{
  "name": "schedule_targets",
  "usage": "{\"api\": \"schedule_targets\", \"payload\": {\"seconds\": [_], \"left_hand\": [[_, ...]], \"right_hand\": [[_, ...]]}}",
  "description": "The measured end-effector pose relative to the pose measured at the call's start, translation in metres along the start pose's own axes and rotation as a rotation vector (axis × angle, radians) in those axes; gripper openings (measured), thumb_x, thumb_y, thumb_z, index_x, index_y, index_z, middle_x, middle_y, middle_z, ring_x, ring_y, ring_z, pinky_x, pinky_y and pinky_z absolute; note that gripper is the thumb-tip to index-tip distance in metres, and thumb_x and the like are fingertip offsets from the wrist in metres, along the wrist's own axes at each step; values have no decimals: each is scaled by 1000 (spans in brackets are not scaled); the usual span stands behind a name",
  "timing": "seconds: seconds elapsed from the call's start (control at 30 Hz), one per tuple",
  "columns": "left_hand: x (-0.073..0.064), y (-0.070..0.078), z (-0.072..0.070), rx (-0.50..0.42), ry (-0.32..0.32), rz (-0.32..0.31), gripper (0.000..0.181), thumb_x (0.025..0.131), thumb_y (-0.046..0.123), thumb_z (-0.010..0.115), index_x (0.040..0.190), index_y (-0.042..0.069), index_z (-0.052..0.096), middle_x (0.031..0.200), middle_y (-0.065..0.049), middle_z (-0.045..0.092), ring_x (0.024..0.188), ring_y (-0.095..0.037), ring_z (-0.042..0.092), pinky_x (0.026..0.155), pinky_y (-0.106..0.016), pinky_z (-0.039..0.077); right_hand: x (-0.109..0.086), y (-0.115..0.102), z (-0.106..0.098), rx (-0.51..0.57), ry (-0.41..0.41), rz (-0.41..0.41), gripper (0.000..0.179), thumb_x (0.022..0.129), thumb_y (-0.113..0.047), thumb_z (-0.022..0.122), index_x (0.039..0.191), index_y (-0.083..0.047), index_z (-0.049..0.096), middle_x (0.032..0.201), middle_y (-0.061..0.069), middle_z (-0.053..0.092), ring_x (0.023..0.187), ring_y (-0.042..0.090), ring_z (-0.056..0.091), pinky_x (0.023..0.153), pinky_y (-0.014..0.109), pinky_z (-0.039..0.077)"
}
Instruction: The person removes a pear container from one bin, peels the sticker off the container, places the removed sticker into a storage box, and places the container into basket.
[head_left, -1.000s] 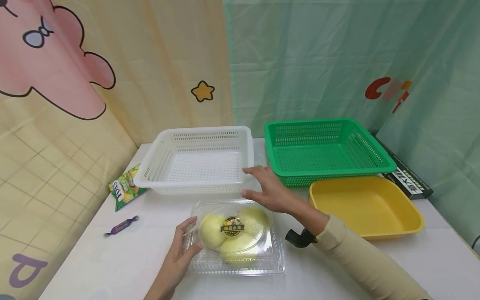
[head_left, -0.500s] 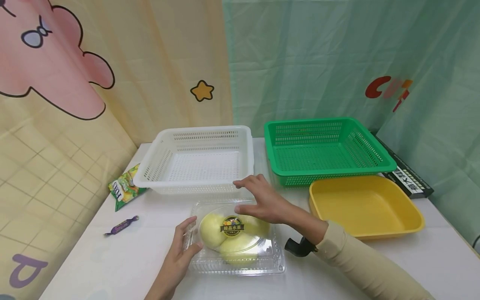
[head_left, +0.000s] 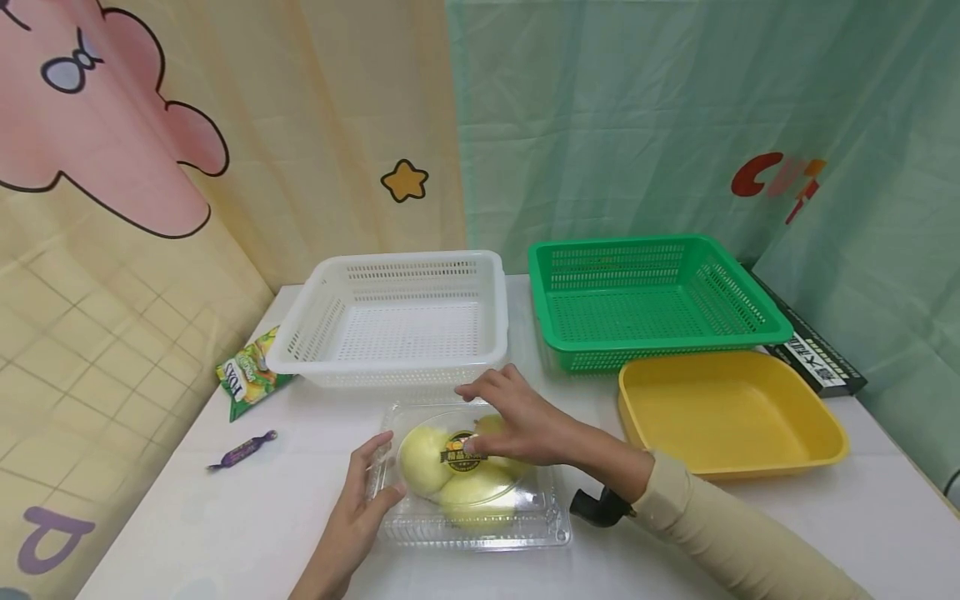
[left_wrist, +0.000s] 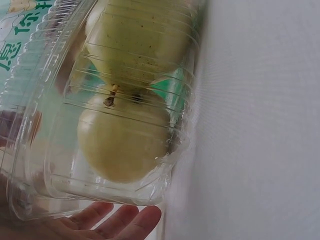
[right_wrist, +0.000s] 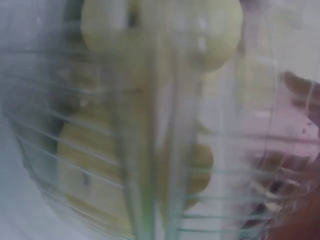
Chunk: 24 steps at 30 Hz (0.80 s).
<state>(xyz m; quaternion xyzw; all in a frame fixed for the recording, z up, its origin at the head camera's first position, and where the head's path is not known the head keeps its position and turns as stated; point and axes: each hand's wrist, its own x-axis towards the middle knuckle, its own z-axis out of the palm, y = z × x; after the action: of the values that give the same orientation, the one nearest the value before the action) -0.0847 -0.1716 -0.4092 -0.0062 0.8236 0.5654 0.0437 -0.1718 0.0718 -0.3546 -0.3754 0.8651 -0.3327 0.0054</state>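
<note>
A clear plastic clamshell box (head_left: 468, 537) lies closed on the white table in the head view. Inside are pale yellow-green round fruits (head_left: 423, 462), shown with a stem in the left wrist view. The lid bears a dark and gold sticker (head_left: 453, 457). At the box's left side my left hand (head_left: 352, 508) rests, thumb and forefinger spread against its edge; the left wrist view shows extended fingers (left_wrist: 120, 222) beside the box's end. My right hand (head_left: 525, 423) is over the lid's back right part, thumb and fingers apart, holding nothing. Whether it touches the lid I cannot tell.
Behind the box stand a white basket (head_left: 397, 369) and a green basket (head_left: 660, 343). A yellow tub (head_left: 750, 467) is at the right, by a black box (head_left: 821, 367). A snack bag (head_left: 251, 375) and a purple wrapped candy (head_left: 243, 451) lie at the left.
My right hand has moved left and nearer, from beside the white basket to over the box's lid. The left hand and the box have stayed in place.
</note>
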Motion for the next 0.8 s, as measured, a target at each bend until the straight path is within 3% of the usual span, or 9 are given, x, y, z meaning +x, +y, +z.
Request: {"api": "schedule_targets", "payload": {"seconds": [0.3,0.8], "left_hand": [[0,0,1,-13,3,8,61,92,16,54,144,27,25,153,-12,23,142,-43,17,104,-74,15],[-1,0,1,-4,6,13,63,90,16,54,144,29,25,153,-13,24,139,-43,26,103,-71,23]], "right_hand": [[-3,0,7,-78,-58,-73,58,76,-39,76,125,-16,58,111,-3,59,101,10,37,84,26,37],[-4,1,13,-199,-65,-116,53,75,-37,76,122,-18,62,102,-5,56,95,10,37,81,22,35]]}}
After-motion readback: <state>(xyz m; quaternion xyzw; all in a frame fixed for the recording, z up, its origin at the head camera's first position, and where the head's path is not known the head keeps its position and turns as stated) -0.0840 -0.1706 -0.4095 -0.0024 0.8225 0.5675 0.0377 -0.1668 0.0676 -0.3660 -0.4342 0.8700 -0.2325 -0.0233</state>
